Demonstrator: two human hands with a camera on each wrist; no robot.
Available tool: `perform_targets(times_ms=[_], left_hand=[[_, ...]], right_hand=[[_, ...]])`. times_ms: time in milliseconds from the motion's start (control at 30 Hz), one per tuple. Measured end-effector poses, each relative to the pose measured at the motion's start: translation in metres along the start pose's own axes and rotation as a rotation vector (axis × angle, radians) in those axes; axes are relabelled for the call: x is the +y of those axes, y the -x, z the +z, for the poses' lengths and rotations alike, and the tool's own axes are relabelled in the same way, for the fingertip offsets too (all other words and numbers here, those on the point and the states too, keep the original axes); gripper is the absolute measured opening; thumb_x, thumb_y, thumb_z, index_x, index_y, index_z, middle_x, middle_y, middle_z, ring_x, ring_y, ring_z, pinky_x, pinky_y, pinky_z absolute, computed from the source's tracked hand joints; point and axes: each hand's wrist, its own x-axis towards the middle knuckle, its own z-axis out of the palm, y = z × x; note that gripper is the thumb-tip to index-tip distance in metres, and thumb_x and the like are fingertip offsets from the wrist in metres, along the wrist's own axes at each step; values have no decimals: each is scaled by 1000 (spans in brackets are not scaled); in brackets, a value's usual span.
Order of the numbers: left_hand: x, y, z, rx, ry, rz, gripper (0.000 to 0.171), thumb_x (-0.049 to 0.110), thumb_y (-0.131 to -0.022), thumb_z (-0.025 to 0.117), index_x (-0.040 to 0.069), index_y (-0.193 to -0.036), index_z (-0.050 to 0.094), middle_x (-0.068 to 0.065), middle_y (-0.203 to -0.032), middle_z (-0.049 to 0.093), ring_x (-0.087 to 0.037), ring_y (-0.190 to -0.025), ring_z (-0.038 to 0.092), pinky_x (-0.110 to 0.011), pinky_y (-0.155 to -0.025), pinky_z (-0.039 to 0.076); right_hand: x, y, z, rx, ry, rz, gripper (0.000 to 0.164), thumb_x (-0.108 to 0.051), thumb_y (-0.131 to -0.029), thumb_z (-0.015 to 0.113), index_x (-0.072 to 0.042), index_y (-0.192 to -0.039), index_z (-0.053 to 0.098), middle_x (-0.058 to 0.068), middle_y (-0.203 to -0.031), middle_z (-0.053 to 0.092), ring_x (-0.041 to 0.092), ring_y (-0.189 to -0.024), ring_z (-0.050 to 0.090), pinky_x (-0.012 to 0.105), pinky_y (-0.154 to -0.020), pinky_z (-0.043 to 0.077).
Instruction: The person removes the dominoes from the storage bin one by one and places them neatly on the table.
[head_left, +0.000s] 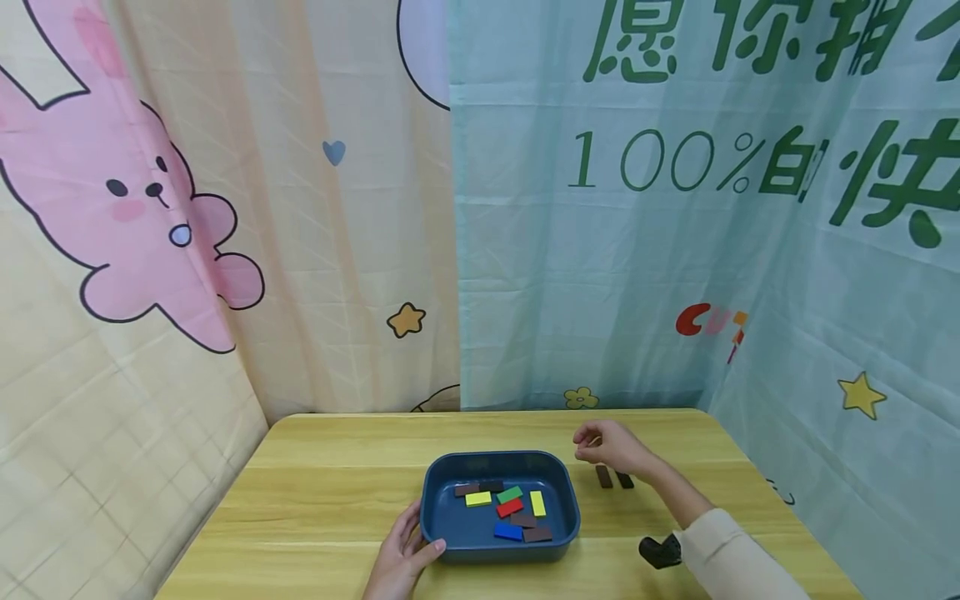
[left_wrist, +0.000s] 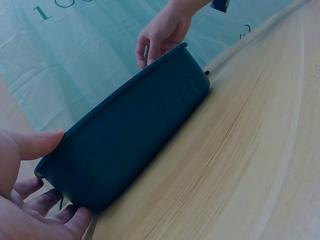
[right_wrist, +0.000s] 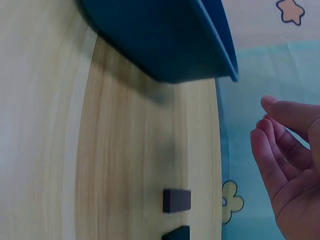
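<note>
A dark blue rectangular tub (head_left: 498, 553) stands on the table, with several small flat coloured blocks inside: yellow, green, red (head_left: 510, 507), blue (head_left: 508, 532), brown and black. My left hand (head_left: 405, 554) holds the tub's near left corner. In the left wrist view, the thumb (left_wrist: 42, 144) lies at its rim and the fingers against its outside. My right hand (head_left: 611, 446) hovers beyond the tub's far right corner. Its fingers (right_wrist: 267, 155) are loosely bent, with nothing seen between them. Below it, a brown block (head_left: 604, 477) and a black block (head_left: 625, 480) lie on the table.
The wooden table (head_left: 315, 500) has rounded far corners. A black object (head_left: 660, 552) sits by the right sleeve, probably strapped at the wrist. Printed curtains (head_left: 360, 250) hang behind the table and at both sides.
</note>
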Motion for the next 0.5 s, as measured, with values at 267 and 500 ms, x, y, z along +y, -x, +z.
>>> perform_targets(times_ms=[267,500], left_hand=[[-1,0,-1,-1,-24,0,85,2,-93,75,-17,-155,20,-42,-157,22,-58,-142,29,-50,-107,48],[1,1,0,-7,-9,5,85,3,-94,75,-17,-155,19,-42,-158,21,-58,-142,29,-49,-107,48]], right_hand=[[-20,-12,12,-59,65,-103,8,-5,-94,75,-4,-100,69,0,-87,67,21,-78,68,37,-69,61],[-34,-23,23,-95,132,-159,9,-4,-94,76,-4,-101,71,-3,-88,67,15,-78,65,28,-68,57]])
